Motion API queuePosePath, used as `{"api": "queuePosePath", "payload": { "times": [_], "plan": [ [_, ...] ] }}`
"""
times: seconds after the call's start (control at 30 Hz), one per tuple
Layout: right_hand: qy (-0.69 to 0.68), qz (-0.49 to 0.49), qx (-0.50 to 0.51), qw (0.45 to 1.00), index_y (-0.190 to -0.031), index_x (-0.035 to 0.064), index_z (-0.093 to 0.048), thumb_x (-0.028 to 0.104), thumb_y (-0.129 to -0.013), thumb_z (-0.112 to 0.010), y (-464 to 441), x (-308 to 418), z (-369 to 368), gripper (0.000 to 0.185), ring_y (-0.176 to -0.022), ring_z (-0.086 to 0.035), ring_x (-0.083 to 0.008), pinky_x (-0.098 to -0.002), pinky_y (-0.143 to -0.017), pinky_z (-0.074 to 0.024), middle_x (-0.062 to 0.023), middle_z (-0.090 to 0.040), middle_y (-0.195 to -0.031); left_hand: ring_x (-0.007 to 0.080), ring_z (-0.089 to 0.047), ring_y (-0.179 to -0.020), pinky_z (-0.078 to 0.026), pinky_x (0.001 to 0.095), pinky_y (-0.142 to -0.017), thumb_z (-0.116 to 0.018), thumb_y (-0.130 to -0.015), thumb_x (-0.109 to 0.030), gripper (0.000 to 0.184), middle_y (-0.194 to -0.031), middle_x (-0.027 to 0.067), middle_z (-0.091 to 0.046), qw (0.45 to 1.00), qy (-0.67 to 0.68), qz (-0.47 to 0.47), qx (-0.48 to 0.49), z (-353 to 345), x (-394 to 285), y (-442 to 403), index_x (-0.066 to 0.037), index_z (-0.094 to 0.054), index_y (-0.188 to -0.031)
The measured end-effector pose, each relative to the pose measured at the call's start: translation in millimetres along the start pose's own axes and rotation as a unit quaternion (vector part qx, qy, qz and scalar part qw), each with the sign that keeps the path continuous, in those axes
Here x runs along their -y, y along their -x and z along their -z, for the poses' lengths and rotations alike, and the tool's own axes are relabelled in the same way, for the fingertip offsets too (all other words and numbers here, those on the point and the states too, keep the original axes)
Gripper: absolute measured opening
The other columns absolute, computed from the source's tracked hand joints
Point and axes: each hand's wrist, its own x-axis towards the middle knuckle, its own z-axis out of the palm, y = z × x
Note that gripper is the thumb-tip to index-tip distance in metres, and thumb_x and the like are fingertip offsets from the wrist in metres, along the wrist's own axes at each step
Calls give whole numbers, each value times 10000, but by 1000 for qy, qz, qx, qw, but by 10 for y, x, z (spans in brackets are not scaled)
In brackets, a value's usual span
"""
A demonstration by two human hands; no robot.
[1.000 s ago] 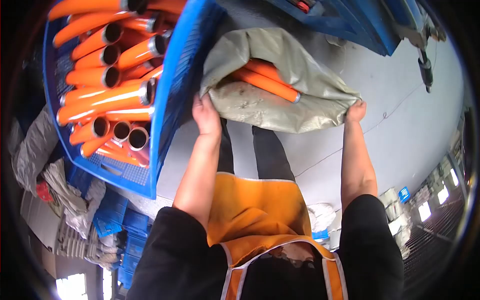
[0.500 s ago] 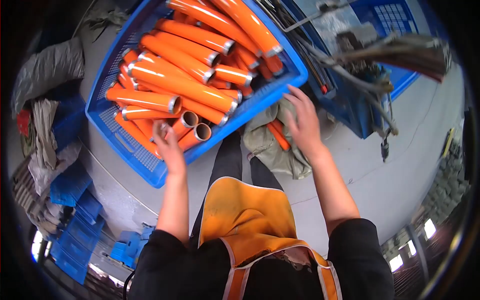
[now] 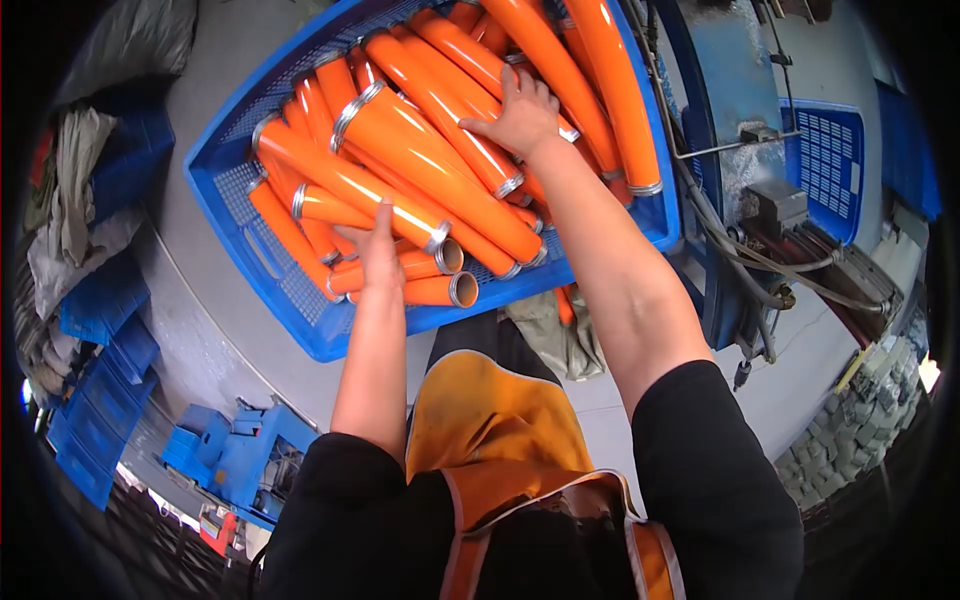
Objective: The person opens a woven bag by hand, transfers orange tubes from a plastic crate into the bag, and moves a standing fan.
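lying at the upper left of the frame is a grey translucent plastic sack (image 3: 135,45), above some pale crumpled cloths (image 3: 78,180), with stacked blue plastic bins (image 3: 105,390) at the lower left. across the upper centre comes a large blue perforated plastic crate (image 3: 420,320), heaped with glossy, round orange tubes (image 3: 440,150) with silvery metal end rings, most of them slanting from upper left to lower right. the left hand (image 3: 378,258) is at the near part of the heap, one digit pointing up across a long tube and others reaching leftward; whether they have closed on anything i cannot tell. that tube's long axis cuts across the upward digit, its lower end just right of the hand, and the left hand is the nearer one to it. higher and further right, the right hand (image 3: 522,118) has its fingers spread wide, thumb over one slanting tube, fingertips over the next; both run underneath it, so it is the nearer one to these. below the crate, right of centre, lies a crumpled grey-green sack (image 3: 560,345) with a bit of orange tube showing. at the right stand a worn blue metal machine (image 3: 735,60) and a second blue perforated crate (image 3: 830,165).
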Motion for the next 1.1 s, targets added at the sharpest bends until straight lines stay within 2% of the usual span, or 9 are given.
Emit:
{"api": "queuePosePath", "payload": {
  "times": [0.23,0.33,0.4,0.57,0.63,0.7,0.83,0.97,1.1],
  "plan": [
    [-61,-14,90,994,-1443,6,-248,680,-591,-730,38,-361,46,1188,-1291,-376,-387,-437,-1074,-309,-249,-390,-1372,281,-279,-1353,-298,409,-1095,-701,-818,-109,1019,-1492,135,-191,994,-28,-37,97,-130,-139,29,-144,71,-1483],
    [-293,-75,199,932,-1457,-19,-183,641,-644,-728,171,-485,76,1181,-1326,-361,-340,-403,-1096,-290,-244,-359,-1416,279,-244,-1374,-252,392,-1121,-724,-795,-148,1058,-1512,141,-153,984,-95,-77,132,-257,-112,-112,-115,75,-1488],
    [-513,-164,305,786,-1461,-49,-109,587,-698,-723,392,-350,436,1168,-1350,-336,-297,-366,-1105,-274,-245,-326,-1443,277,-294,-1346,-279,375,-1107,-754,-734,-129,1086,-1473,156,-219,973,-135,-95,163,-449,-225,-127,-88,34,-1480],
    [-476,-127,286,822,-1462,-53,-99,555,-726,-716,239,-274,521,1136,-1366,-304,-296,-364,-1120,-243,-233,-302,-1461,270,-350,-1311,-319,381,-1087,-766,-732,-134,1071,-1443,152,-284,977,-115,-48,174,-480,-178,-59,-92,0,-1479],
    [-387,-111,222,888,-1457,-46,-165,568,-723,-710,180,-320,334,1102,-1395,-239,-307,-384,-1125,-236,-243,-224,-1495,266,-370,-1297,-331,384,-1080,-769,-738,-135,1048,-1429,149,-312,976,-136,-39,166,-493,-166,-68,-93,-31,-1480],
    [-445,-101,223,861,-1445,-47,-217,584,-716,-703,229,-501,154,1080,-1415,-169,-340,-400,-1131,-226,-268,-153,-1509,255,-394,-1273,-337,391,-1076,-761,-756,-126,945,-1386,146,-369,981,-22,-15,191,-497,-245,-155,-82,-135,-1462],
    [-275,-32,238,931,-1439,-44,-229,540,-717,-723,573,-482,264,1052,-1414,-148,-383,-408,-1143,-192,-294,-166,-1495,242,-522,-1133,-438,366,-988,-739,-786,-115,696,-1262,117,-490,978,-31,19,206,-592,-631,-223,-53,-323,-1340],
    [-466,34,123,876,-1423,-21,-252,210,-706,-820,656,-224,169,944,-1325,-366,-266,-375,-1103,-296,-196,-392,-1398,202,-561,-1073,-475,336,-907,-747,-790,-130,571,-1169,97,-564,959,-153,-161,174,-773,-646,-126,-31,-430,-1254],
    [-388,-31,78,918,-1398,-36,-271,140,-702,-815,643,-210,151,900,-1234,-477,-240,-350,-1040,-382,-182,-492,-1316,196,-563,-1069,-479,321,-890,-730,-810,-146,509,-1127,85,-589,967,-83,18,240,-761,-868,-107,-12,-474,-1229]
  ]
}}
